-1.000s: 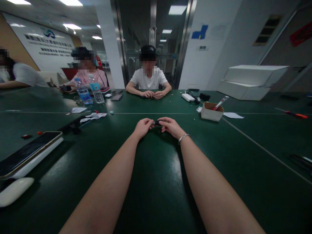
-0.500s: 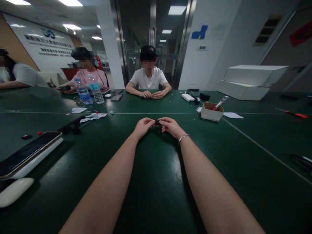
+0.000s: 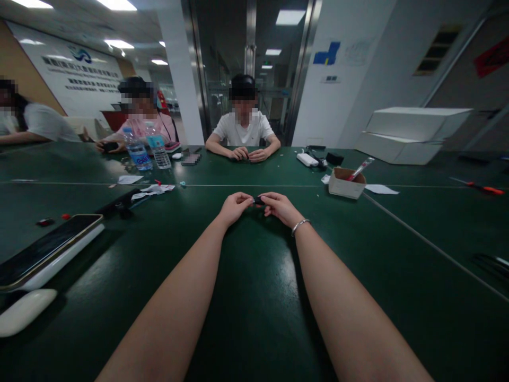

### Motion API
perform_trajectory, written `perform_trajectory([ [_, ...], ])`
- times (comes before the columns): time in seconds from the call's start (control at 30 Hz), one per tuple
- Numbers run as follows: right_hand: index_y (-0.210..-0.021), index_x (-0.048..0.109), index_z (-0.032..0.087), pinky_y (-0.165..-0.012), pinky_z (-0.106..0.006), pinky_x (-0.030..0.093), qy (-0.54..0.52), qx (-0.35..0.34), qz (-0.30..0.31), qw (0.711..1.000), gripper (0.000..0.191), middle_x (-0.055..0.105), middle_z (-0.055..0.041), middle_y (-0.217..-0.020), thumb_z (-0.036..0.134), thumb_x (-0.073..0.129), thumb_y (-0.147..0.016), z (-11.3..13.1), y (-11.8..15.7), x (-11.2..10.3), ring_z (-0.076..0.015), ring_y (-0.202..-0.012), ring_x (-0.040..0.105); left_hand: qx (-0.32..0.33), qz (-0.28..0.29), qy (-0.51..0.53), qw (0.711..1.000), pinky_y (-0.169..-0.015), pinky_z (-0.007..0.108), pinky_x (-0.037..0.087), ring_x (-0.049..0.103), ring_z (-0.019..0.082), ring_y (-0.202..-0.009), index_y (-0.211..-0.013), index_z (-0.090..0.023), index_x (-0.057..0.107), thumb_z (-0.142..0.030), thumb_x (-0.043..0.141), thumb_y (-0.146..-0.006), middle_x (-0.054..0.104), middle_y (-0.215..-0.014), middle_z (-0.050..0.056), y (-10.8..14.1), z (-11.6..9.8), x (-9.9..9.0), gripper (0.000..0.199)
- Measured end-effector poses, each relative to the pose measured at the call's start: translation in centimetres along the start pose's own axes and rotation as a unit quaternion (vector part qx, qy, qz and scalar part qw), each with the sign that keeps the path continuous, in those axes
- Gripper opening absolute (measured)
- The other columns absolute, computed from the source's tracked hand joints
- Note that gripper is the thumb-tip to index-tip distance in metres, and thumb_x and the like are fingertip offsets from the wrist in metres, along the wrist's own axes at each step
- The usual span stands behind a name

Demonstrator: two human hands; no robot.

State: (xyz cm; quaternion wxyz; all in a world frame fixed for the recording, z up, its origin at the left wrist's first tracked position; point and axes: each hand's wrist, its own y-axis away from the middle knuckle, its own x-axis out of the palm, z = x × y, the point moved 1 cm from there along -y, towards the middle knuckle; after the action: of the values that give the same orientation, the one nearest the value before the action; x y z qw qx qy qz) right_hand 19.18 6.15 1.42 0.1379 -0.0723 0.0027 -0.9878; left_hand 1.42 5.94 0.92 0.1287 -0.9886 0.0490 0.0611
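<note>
Just above the green table, in the middle of the head view, a small black object lies between my fingertips; its kind is too small to make out. My left hand pinches its left end, where a bit of something light or metallic shows. The thumb and fingers of my right hand are closed on its right side, partly covering it. A silver bracelet is around my right wrist.
To the left lie a phone on a white box, a white computer mouse and scraps of paper. Two water bottles stand beyond. At right are a small carton and a screwdriver. A person sits opposite.
The black object has turned slightly between my fingers, and a light tip shows at its left end. My hands stay almost in place; the view has shifted a little.
</note>
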Motion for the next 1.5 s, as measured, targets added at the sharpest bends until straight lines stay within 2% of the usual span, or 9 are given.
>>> perform_trajectory([
  [0.23,-0.075,0.058,0.013,-0.04,-0.016,0.046,0.047,-0.001,-0.009,0.999,0.029,0.067,-0.0053,-0.056,0.037,0.06,-0.091,0.0,-0.1,0.3,-0.0066,-0.039,0.051,0.02,-0.003,0.002,1.0,-0.089,0.038,0.048,0.065,0.018,-0.084,-0.083,-0.014,0.067,-0.025,0.075,-0.067,0.071,-0.086,0.008,0.5,-0.6,-0.1,0.021],
  [0.4,-0.094,0.062,0.014,-0.044,-0.016,0.05,0.027,-0.007,0.014,1.0,0.009,0.067,-0.0021,-0.068,0.022,0.063,-0.088,0.3,0.3,0.1,-0.0053,-0.044,0.054,0.01,-0.026,0.002,1.0,-0.086,0.038,0.049,0.066,0.019,-0.081,-0.082,-0.014,0.068,-0.025,0.075,-0.067,0.071,-0.084,0.008,0.3,-0.4,-0.2,0.02],
  [0.53,-0.128,0.05,0.028,-0.06,-0.02,0.059,-0.023,-0.019,0.049,0.998,0.058,0.065,0.0009,-0.095,0.011,0.071,-0.076,0.7,0.6,0.1,-0.0051,-0.056,0.062,0.005,-0.042,0.01,0.999,-0.085,0.036,0.049,0.065,0.019,-0.081,-0.083,-0.014,0.068,-0.026,0.075,-0.067,0.071,-0.084,0.008,0.2,-0.2,-0.3,0.021],
  [0.7,-0.106,0.057,0.011,-0.038,-0.019,0.049,0.031,0.022,0.009,0.999,0.033,0.066,-0.006,-0.063,0.041,0.048,-0.096,0.4,0.1,0.5,-0.0087,-0.04,0.053,0.009,-0.026,0.002,1.0,-0.084,0.036,0.048,0.065,0.018,-0.079,-0.081,-0.014,0.067,-0.026,0.076,-0.066,0.071,-0.082,0.007,0.2,-0.2,-0.2,0.021],
  [0.8,-0.105,0.058,0.012,-0.036,-0.017,0.047,0.044,0.011,0.018,0.999,0.017,0.066,-0.0032,-0.063,0.023,0.054,-0.093,0.4,0.2,0.3,-0.0067,-0.038,0.05,0.011,-0.037,-0.001,0.999,-0.084,0.036,0.048,0.064,0.018,-0.078,-0.08,-0.014,0.067,-0.026,0.075,-0.067,0.07,-0.08,0.007,0.2,-0.1,-0.2,0.019],
  [0.9,-0.122,0.051,0.025,-0.054,-0.02,0.058,-0.02,-0.022,0.048,0.998,0.049,0.067,0.0001,-0.09,0.005,0.062,-0.079,0.6,0.5,0.1,-0.0053,-0.05,0.061,0.008,-0.048,0.006,0.999,-0.083,0.036,0.048,0.064,0.018,-0.076,-0.079,-0.014,0.067,-0.026,0.075,-0.066,0.07,-0.079,0.007,0.1,0.2,-0.2,0.019],
  [1.1,-0.104,0.055,0.014,-0.037,-0.017,0.049,0.055,0.013,-0.003,0.998,0.018,0.064,-0.0024,-0.065,0.027,0.055,-0.092,0.2,0.0,0.2,-0.0078,-0.04,0.054,0.015,-0.042,0.012,0.999,-0.08,0.034,0.048,0.064,0.017,-0.075,-0.078,-0.014,0.067,-0.025,0.076,-0.065,0.07,-0.078,0.006,0.1,0.2,-0.1,0.018],
  [1.27,-0.127,0.043,0.029,-0.048,-0.019,0.057,0.021,-0.044,0.03,0.998,0.069,0.065,0.0005,-0.099,0.004,0.072,-0.07,0.4,0.3,0.1,-0.0043,-0.048,0.06,0.012,-0.055,0.015,0.998,-0.078,0.034,0.048,0.063,0.018,-0.074,-0.079,-0.014,0.067,-0.026,0.076,-0.065,0.069,-0.077,0.006,0.0,0.3,-0.3,0.021],
  [1.5,-0.103,0.055,0.014,-0.037,-0.018,0.048,0.044,0.003,0.001,0.999,0.021,0.062,-0.0006,-0.064,0.031,0.056,-0.091,0.5,0.2,0.4,-0.0068,-0.039,0.051,0.017,-0.045,0.007,0.999,-0.081,0.035,0.048,0.064,0.018,-0.076,-0.079,-0.014,0.067,-0.028,0.076,-0.066,0.07,-0.079,0.007,0.0,0.4,-0.2,0.02],
])
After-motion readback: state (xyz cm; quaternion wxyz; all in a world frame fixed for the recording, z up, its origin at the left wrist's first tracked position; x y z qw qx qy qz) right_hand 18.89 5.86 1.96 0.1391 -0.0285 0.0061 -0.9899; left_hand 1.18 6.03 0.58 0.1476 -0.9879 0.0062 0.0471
